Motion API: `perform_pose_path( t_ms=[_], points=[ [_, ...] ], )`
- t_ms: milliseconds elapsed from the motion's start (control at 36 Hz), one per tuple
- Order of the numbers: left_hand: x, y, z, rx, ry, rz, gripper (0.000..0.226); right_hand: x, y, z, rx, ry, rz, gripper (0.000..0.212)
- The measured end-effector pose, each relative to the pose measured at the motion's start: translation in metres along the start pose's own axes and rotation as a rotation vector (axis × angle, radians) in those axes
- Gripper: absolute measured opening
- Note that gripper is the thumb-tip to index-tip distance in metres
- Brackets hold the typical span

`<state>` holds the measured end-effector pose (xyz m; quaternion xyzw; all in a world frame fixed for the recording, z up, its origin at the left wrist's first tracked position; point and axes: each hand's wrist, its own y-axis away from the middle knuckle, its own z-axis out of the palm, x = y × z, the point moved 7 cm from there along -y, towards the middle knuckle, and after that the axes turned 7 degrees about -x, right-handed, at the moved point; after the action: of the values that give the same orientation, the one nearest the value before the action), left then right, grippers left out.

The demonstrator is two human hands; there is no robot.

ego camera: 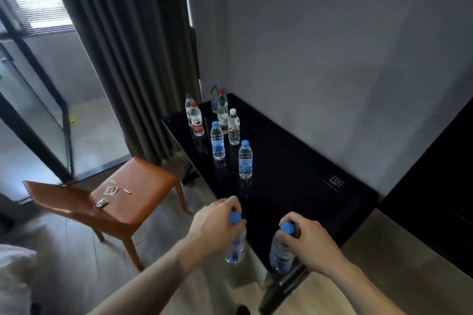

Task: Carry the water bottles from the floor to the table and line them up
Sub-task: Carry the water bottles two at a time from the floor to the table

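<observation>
Nearest, the left hand [217, 215] and right hand [305, 236] are each gripping a blue-capped bottle [235, 245] by the neck, hanging at the black surface [294, 181] edge; setting them upright beyond the nearest standing bottle [245, 160] should be extending the loose cluster [217, 115] farther back.

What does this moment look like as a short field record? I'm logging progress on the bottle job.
left hand: grips a blue-capped bottle by its neck
right hand: grips another blue-capped bottle by its neck
table: black, against the wall
bottles on table: about seven upright, loosely grouped at the far end, nearest one blue-capped
chair: orange, left of the table
</observation>
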<state>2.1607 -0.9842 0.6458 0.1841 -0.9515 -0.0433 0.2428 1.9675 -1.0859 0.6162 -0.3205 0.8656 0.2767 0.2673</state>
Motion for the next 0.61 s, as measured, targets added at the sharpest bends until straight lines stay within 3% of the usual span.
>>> perform_pose_path(
  t_ms=[611],
  points=[
    [-0.003,-0.254,0.032,-0.284,-0.190,0.186,0.020,0.076,-0.201,-0.024,-0.058,-0.172,0.257,0.008]
  ],
)
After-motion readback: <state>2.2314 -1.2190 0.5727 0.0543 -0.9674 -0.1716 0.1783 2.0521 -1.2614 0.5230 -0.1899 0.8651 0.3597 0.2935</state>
